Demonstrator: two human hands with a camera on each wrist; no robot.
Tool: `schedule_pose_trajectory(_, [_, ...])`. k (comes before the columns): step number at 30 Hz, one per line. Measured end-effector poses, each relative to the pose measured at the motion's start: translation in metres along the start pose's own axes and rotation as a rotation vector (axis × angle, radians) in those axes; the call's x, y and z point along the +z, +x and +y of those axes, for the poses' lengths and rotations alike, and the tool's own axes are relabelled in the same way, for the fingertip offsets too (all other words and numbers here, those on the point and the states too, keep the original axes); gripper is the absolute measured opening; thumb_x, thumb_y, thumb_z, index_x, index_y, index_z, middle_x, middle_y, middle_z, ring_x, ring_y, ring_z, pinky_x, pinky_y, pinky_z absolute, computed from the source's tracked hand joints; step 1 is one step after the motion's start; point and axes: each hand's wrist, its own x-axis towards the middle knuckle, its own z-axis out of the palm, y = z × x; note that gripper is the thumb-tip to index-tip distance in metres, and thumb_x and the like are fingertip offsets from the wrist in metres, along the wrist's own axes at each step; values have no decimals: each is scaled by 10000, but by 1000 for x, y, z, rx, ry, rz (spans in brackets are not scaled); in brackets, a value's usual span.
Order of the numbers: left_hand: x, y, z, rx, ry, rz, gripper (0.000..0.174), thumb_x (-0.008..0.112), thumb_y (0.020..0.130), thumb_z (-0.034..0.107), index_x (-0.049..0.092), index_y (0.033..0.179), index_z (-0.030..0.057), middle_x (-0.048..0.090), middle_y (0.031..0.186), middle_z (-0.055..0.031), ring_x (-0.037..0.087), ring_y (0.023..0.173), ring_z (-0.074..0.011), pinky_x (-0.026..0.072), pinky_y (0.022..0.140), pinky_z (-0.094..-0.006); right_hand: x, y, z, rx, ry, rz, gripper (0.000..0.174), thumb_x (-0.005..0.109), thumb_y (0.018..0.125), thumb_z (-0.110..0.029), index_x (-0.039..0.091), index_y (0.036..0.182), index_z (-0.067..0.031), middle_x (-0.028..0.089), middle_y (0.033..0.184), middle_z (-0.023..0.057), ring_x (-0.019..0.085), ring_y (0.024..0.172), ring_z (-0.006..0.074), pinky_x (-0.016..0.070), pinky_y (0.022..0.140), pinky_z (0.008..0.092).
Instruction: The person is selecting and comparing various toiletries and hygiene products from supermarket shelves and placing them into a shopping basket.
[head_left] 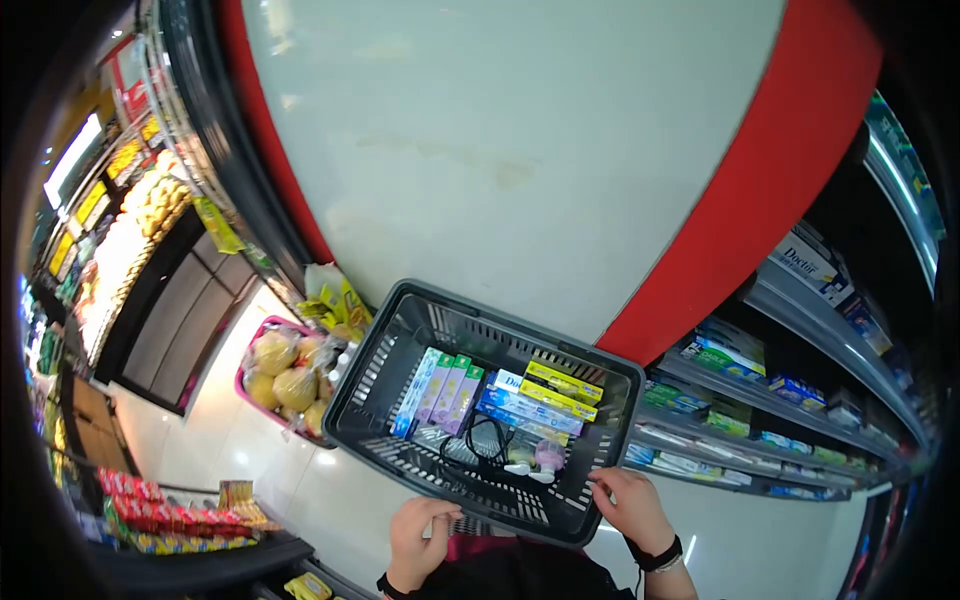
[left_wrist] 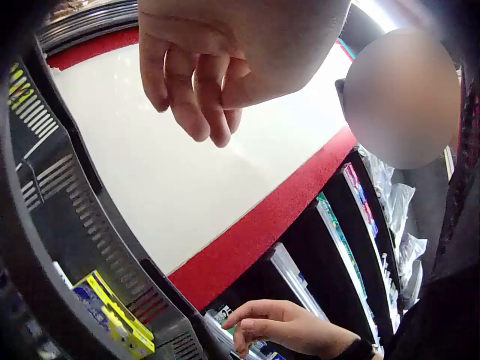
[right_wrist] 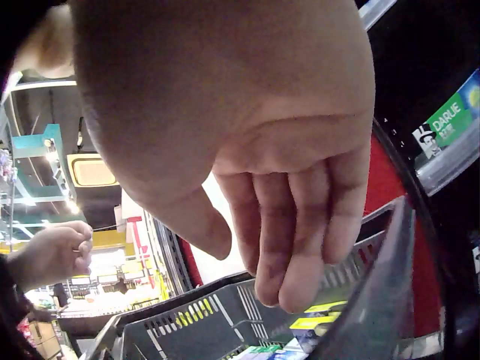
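Observation:
A dark grey shopping basket (head_left: 480,500) stands in front of me in the head view. Toothpaste boxes lie in it: a yellow box (head_left: 562,382), a blue and white box (head_left: 525,408) and purple-green boxes (head_left: 452,395). Beside them are a pink-topped bottle (head_left: 549,456) and a black cable (head_left: 478,445). My left hand (head_left: 420,540) hovers by the basket's near edge, fingers loosely bent and holding nothing. At the near right corner is my right hand (head_left: 635,508), fingertips right at the rim. Its palm (right_wrist: 262,127) is bare in the right wrist view, with the fingers relaxed.
Shelves (head_left: 790,420) of boxed toothpaste run along the right. A white panel (head_left: 500,150) with red edges rises behind the basket. To the left sit a pink crate of bagged fruit (head_left: 285,375) and a snack display (head_left: 180,520). Another person (left_wrist: 401,97) appears in the left wrist view.

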Motion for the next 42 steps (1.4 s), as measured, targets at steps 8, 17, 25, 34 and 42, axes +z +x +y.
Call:
schedule_pose_trajectory(8, [-71, 92, -87, 61, -108, -56, 145, 529, 751, -80, 613, 776, 35, 646, 695, -57, 605, 612, -228, 447, 588, -318, 87, 97, -40, -141, -332, -213, 314, 654, 780, -253, 557, 1022, -77, 596, 862, 111, 613, 822, 297, 500, 693, 395])
schedule_pose_trajectory(17, [-116, 126, -124, 37, -202, -107, 148, 505, 768, -83, 607, 775, 23, 637, 680, -68, 595, 627, -209, 448, 600, -297, 198, 106, 2, -19, -974, -475, 812, 635, 772, -333, 223, 1446, -148, 363, 1305, 353, 604, 919, 428, 528, 602, 417])
schedule_pose_trajectory(25, [-130, 140, -154, -47, -261, -89, 160, 505, 749, -91, 609, 767, 29, 642, 691, -66, 600, 620, -221, 454, 612, -310, 209, 125, 14, -45, -769, -403, 617, 442, 840, -65, 271, 1420, -189, 502, 1095, 276, 631, 757, 338, 514, 528, 381])
schedule_pose_trajectory(34, [-138, 164, -161, -4, -263, -129, 143, 501, 776, -74, 607, 773, 22, 628, 673, -67, 603, 627, -227, 455, 607, -310, 183, 163, 0, 52, -588, -502, 290, 457, 863, -127, 481, 1151, -137, 563, 1002, 173, 625, 758, 364, 514, 597, 421])
schedule_pose_trajectory(42, [-107, 180, -144, -99, -203, -426, 141, 572, 787, -14, 609, 918, 21, 623, 882, -125, 609, 825, -295, 475, 746, -347, 66, 175, -81, -15, -22, -344, 238, 543, 889, -223, 465, 1084, -111, 620, 855, 176, 608, 752, 392, 474, 606, 457])
